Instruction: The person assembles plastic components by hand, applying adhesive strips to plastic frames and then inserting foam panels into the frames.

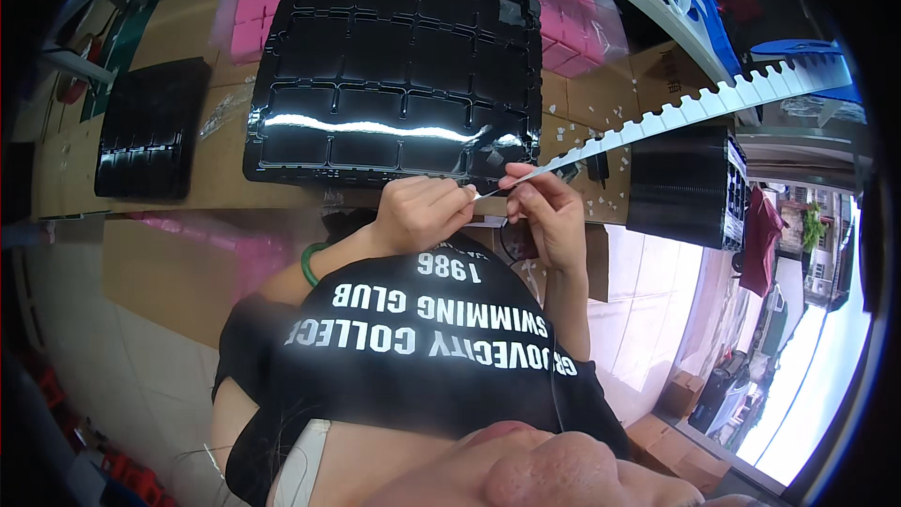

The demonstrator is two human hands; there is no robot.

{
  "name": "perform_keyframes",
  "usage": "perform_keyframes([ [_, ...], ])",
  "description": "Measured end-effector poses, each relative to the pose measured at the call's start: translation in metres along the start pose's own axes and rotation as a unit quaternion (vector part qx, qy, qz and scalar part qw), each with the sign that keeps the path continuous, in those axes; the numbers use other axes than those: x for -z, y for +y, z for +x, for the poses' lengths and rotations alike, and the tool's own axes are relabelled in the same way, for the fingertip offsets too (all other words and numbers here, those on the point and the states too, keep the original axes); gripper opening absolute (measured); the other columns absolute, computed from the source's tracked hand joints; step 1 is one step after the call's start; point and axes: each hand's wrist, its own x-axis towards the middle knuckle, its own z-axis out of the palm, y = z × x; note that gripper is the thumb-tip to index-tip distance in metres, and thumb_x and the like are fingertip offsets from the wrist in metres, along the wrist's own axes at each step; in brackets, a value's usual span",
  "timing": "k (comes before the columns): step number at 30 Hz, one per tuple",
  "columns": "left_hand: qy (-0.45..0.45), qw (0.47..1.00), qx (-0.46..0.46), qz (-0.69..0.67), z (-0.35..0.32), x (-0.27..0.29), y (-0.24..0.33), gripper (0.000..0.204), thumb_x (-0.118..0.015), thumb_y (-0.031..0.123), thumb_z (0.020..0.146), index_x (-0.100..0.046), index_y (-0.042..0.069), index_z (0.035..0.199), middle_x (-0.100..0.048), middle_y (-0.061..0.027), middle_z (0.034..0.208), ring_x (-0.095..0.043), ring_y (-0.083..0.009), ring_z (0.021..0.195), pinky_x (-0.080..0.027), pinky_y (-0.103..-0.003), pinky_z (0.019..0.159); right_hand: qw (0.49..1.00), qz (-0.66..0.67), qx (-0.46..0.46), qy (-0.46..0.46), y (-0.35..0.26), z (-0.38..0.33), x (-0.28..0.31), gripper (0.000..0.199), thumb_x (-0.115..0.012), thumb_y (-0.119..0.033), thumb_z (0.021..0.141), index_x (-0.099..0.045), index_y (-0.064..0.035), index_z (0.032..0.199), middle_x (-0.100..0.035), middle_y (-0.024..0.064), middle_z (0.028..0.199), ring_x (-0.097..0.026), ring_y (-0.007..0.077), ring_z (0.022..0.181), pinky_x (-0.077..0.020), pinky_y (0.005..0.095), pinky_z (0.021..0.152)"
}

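Note:
A long white notched strip (657,120) slants up and right from my hands, its cut-outs along the upper edge. My right hand (549,216) pinches it near its lower end between thumb and fingers. Beside it, my left hand (422,214) is closed, its fingertips pressed together at the strip's narrow tip; a green bangle (309,265) circles that wrist. Just beyond both hands lies a large black plastic tray (375,70) with shallow square compartments. Small white scraps (588,178) are scattered on the cardboard right of the tray.
Pink blocks in clear plastic (563,14) lie at the tray's far right, more pink blocks (258,9) at its far left. A smaller black tray (150,131) sits left. A stack of black trays (680,188) stands right. Cardboard (221,169) covers the table.

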Motion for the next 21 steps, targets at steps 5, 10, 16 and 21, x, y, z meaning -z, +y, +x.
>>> perform_keyframes([
  [5, -0.003, 1.000, 0.018, 0.014, 0.003, 0.010, 0.004, 0.016, -0.076, 0.005, 0.072, -0.066, 0.004, 0.084, -0.058, -0.0045, 0.064, -0.060, -0.0193, 0.053, -0.047, -0.029, 0.049, 0.970, 0.242, 0.014, -0.031, 0.004, 0.008, -0.012, 0.007, -0.062, -0.007, 0.094, -0.065, -0.0005, 0.095, -0.063, 0.0061, 0.096, -0.059, 0.0116, 0.075, -0.0497, 0.0249, 0.067],
  [10, 0.032, 0.996, -0.002, 0.082, 0.011, 0.027, 0.008, 0.012, -0.073, 0.003, 0.074, -0.065, 0.002, 0.083, -0.054, -0.0044, 0.062, -0.057, -0.0181, 0.051, -0.045, -0.028, 0.047, 0.971, 0.225, 0.051, -0.060, 0.002, 0.020, -0.012, 0.009, -0.062, -0.006, 0.094, -0.065, -0.0003, 0.101, -0.060, 0.0096, 0.097, -0.055, 0.0140, 0.079, -0.0445, 0.0280, 0.066],
  [16, 0.080, 0.979, 0.000, 0.189, 0.001, 0.066, -0.003, 0.024, -0.074, -0.002, 0.068, -0.069, -0.001, 0.091, -0.055, -0.0042, 0.064, -0.055, -0.0182, 0.052, -0.043, -0.029, 0.048, 0.990, 0.011, 0.133, -0.036, -0.044, 0.093, -0.030, 0.009, -0.067, -0.004, 0.090, -0.067, 0.0013, 0.098, -0.066, 0.0040, 0.082, -0.057, 0.0071, 0.066, -0.0451, 0.0210, 0.062],
  [21, 0.085, 0.988, -0.047, 0.121, 0.004, 0.069, 0.010, 0.009, -0.070, 0.002, 0.077, -0.065, 0.001, 0.084, -0.051, -0.0009, 0.062, -0.052, -0.0134, 0.050, -0.041, -0.027, 0.045, 0.907, -0.303, 0.261, -0.135, -0.098, 0.190, -0.093, 0.018, -0.074, -0.018, 0.087, -0.073, -0.0008, 0.092, -0.066, -0.0013, 0.077, -0.057, 0.0059, 0.067, -0.0446, 0.0210, 0.062],
])
